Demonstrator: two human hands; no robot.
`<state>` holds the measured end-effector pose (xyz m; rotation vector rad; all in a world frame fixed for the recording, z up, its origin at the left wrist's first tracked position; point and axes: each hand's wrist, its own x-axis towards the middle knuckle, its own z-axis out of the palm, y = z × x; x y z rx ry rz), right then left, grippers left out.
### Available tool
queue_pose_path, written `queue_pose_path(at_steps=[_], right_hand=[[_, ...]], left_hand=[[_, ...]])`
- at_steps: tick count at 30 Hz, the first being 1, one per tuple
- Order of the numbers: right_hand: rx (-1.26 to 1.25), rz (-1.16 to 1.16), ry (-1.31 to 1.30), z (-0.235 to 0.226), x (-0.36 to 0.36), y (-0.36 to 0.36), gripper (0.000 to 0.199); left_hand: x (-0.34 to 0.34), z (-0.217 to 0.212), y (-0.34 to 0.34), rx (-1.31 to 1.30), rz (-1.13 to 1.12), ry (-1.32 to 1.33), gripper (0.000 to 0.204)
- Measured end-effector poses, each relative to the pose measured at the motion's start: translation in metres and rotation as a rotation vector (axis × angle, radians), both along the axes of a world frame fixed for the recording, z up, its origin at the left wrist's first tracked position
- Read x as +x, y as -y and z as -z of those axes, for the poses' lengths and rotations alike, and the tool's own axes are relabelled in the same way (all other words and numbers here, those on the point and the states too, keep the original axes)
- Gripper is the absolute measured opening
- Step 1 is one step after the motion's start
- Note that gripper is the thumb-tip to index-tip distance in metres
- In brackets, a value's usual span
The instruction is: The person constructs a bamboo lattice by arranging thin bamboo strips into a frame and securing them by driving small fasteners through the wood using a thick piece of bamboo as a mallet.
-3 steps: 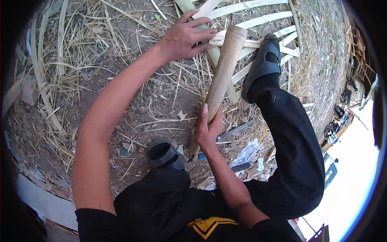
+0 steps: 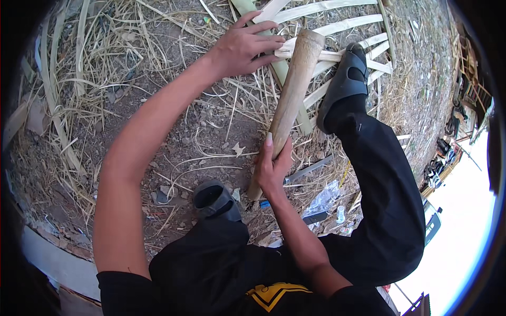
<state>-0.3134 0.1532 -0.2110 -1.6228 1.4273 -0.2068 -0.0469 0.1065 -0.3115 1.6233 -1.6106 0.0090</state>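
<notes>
Right hand [image 2: 273,167]: fingers wrapped tight around the lower part of a wooden club [image 2: 289,105]. Club tilted, thick end up and away, resting against the pale bamboo strips [image 2: 337,25]; thin end down by the right hand, near the ground.

Left hand [image 2: 243,46]: fingers spread, palm down, pressing on the strips just left of the club's thick end. Fingertips touch the strips; hand holds nothing.

Right foot in a dark sandal [image 2: 345,84] stands on the strips, just right of the club. Left sandal [image 2: 215,200] near the body. Ground [image 2: 174,131]: bare dirt with dry straw and split scraps.
</notes>
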Motion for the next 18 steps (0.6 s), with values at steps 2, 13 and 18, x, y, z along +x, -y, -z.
queue_pose_path(at_steps=[2,13,18], right_hand=[[-0.008,-0.050,-0.064,0.000,0.003,0.004,0.029],[-0.183,-0.057,0.107,-0.026,0.004,0.012,0.031],[-0.064,-0.060,-0.118,-0.041,0.019,0.019,0.036]], left_hand=[[0.002,0.001,0.001,0.006,-0.003,0.015,0.037],[0.003,0.000,-0.008,0.080,-0.049,0.185,0.052],[-0.001,0.001,-0.014,0.128,-0.070,0.225,0.052]])
